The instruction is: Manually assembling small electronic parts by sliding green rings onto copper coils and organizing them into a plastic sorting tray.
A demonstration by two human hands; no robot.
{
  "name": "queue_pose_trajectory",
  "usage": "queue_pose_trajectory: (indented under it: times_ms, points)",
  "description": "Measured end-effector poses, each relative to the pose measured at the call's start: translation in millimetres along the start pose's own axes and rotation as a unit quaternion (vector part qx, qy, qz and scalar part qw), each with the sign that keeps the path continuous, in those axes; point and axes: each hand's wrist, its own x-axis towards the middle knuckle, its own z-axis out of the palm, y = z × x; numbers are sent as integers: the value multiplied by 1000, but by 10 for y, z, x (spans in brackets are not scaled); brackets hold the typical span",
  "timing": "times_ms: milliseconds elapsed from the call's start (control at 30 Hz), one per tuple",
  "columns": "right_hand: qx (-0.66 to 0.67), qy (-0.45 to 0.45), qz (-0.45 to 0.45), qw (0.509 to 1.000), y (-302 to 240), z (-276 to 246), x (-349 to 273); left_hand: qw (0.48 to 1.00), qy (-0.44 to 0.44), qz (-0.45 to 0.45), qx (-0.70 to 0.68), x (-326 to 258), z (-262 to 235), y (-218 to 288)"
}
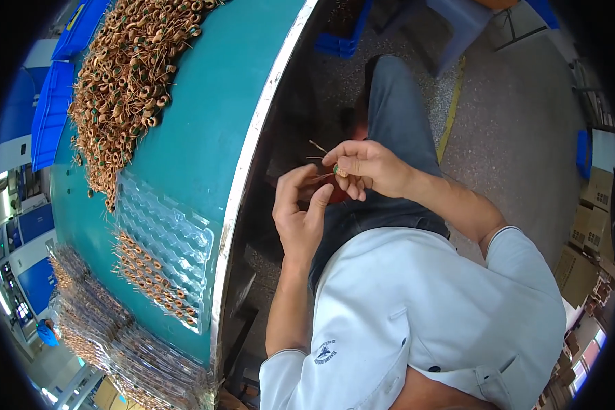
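My right hand pinches a small copper-wire coil with a green patch between thumb and fingers, above my lap. Thin wire leads stick out from the coil toward the left. Close beside it is my left hand, its fingers curled and its thumb apart from them. One lead reaches in among the left fingertips; whether they touch it is too small to make out. On the green table, a clear plastic tray carries rows of similar coils along its left part, and its other pockets hold none.
A big heap of loose coils covers the table's far left. Stacked filled trays stand at its near end. Blue bins line the left edge. The table's pale metal edge runs left of my hands. Cardboard boxes are at right.
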Motion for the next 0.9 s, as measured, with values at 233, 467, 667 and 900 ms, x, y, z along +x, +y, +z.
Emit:
queue_pose_trajectory:
  times_ms: [233,467,667,900]
  points:
    - [-68,5,-3,998,60,47,-25,995,18,19,93,-14,22,-48]
    - [-506,13,-302,808,172,-32,80,993,15,-114,-37,-42,-19,-119]
    - [-515,-17,-191,836,107,10,54,983,32,110,145,-14,21,-134]
    - [-519,39,-227,823,205,74,4,984,84,-126,-97,-54,136,-273]
